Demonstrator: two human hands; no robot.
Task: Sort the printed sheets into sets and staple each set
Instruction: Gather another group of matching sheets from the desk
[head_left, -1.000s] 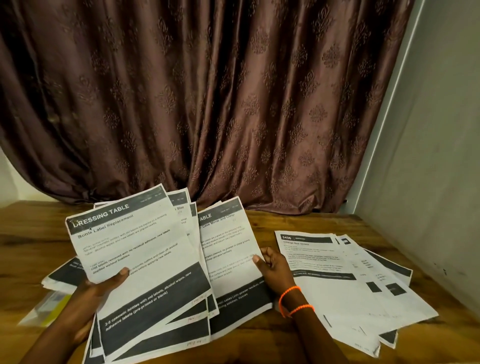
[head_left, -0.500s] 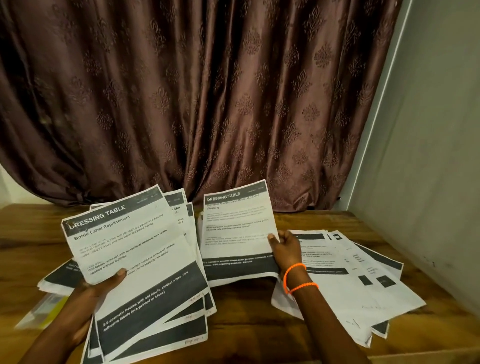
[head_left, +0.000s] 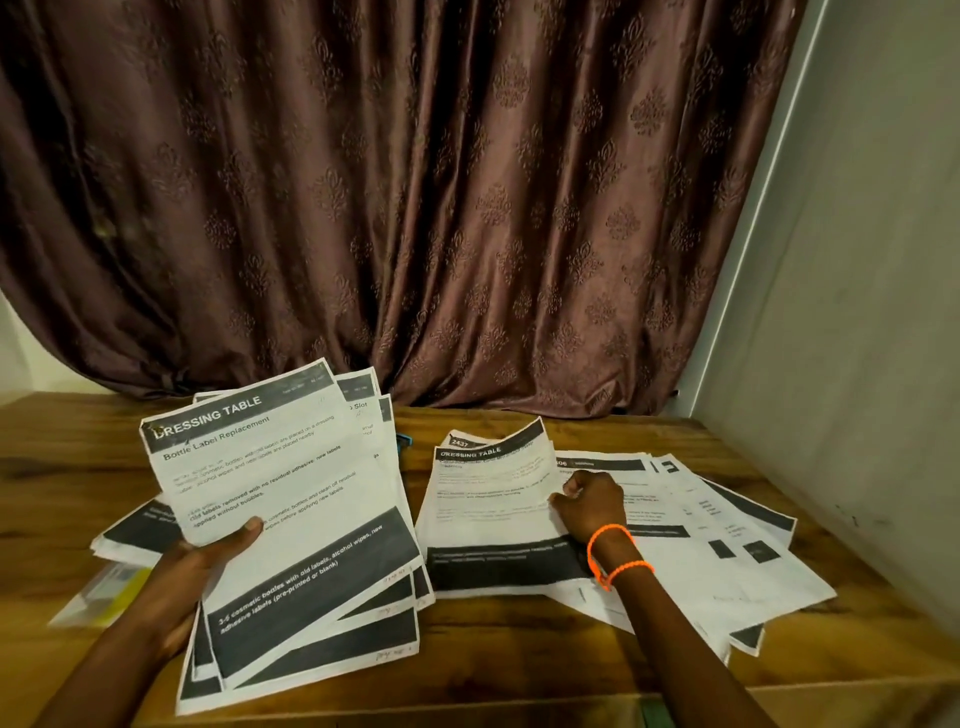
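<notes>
Your left hand (head_left: 208, 564) grips a fanned stack of printed sheets (head_left: 291, 519), thumb pressed across the top page headed "DRESSING TABLE", fingers hidden underneath; the stack is tilted up toward you, likely so the header can be read and matched. Your right hand (head_left: 592, 501), with orange bands at the wrist, pinches the right edge of a single "DRESSING TABLE" sheet (head_left: 488, 499) with curled fingers, and that sheet lies low over the worktop (head_left: 519, 649), far edge curling up, so it looks like it is being laid down as its own set. Directly under and to the right of the right hand is a loose spread of other sheets (head_left: 727, 545) with different headers, overlapping and skewed, probably a separate set kept apart. Beyond the left hand's stack, more sheets (head_left: 130, 535) lie flat on the worktop, and a yellowish clear sleeve (head_left: 104, 592) sits at the near-left edge of them. A small blue object (head_left: 404, 442) peeks out between the two hands, behind the held stack; can't tell if it's the stapler. Nothing looks stapled yet, so judge this as mid-sorting. A curtain (head_left: 415, 208) hangs behind, wall (head_left: 857, 312) to the right.
</notes>
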